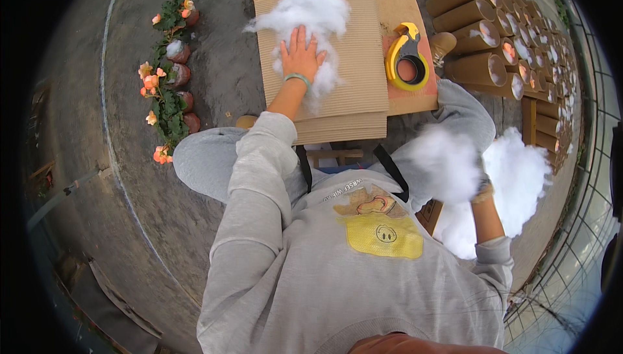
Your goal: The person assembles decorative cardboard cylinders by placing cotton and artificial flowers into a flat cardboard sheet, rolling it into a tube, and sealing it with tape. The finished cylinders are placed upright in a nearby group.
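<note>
Right hand (483, 192) is out at 3 o'clock by a heap of fluffy white fibre stuffing (519, 169); it's blurry, so can't tell if it's open or gripping the loose white tuft (446, 162). Stuff's probably featherlight, squishy, easy to tear, so I'd take the thick middle. Further up at 12, left hand (301, 59) lies flat, fingers slightly spread, gripping nothing, on a cloudlike, wispy-edged white wad (311, 10) atop tan corrugated cardboard sheets (360, 68).

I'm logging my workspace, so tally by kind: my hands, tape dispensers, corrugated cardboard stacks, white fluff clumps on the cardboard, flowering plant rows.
Left hand and right hand: 2
Tape dispenser: 1
Corrugated cardboard stack: 1
White fluff clump on cardboard: 1
Flowering plant row: 1
Total: 6
</note>
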The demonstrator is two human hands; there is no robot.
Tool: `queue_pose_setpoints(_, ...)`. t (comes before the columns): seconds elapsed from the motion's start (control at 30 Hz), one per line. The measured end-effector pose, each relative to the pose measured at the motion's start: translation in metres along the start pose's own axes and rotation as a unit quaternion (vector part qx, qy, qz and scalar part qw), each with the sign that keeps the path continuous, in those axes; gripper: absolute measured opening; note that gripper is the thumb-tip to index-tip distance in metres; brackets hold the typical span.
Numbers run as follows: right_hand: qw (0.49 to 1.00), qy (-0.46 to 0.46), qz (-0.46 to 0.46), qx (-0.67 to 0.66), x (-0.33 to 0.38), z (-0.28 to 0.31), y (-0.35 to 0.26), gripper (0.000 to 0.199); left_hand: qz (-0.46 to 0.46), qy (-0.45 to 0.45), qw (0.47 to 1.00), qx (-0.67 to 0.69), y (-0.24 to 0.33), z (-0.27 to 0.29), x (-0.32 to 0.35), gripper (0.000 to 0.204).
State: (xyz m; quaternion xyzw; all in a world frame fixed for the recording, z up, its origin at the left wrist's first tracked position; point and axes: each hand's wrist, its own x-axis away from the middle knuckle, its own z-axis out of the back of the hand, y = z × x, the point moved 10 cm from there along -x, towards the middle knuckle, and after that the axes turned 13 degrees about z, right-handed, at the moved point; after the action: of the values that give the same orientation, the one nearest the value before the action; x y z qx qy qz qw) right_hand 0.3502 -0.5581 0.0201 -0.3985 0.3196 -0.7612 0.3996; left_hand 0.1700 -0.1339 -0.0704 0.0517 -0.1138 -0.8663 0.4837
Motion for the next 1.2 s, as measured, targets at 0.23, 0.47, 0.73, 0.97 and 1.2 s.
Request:
queue_pose_setpoints(0.23, 0.919, -0.031, -0.346, 0.187, 0.251, 0.187, 0.105, 0.065, -0.055, -0.098, 0.924, 0.365, 0.002, 0.038, 0.018, 0.054)
queue_pose_setpoints(0.47, 0.756, 0.121, -0.229, 0.602, 0.092, 0.315, -0.101, 0.04, -0.181, -0.145, 0.97, 0.07, 0.014, 0.026, 0.076, 0.056)
queue_pose_setpoints(0.73, 0.873, 0.241, 0.353, 0.234, -0.283, -0.021, -0.247, 0.068, -0.177, 0.054, 0.957, 0.222, 0.03, 0.116, 0.075, 0.07)
queue_pose_setpoints(0.97, 0.913, -0.045, 0.247, 0.321, -0.394, -0.144, -0.152, 0.031, -0.061, -0.091, 0.994, -0.011, 0.02, 0.017, -0.031, 0.074)
queue_pose_setpoints(1.2, 0.899, 0.395, 0.177, -0.061, -0.368, 0.113, -0.168, 0.036, -0.094, -0.007, 0.995, 0.021, 0.022, 0.019, -0.027, 0.069)
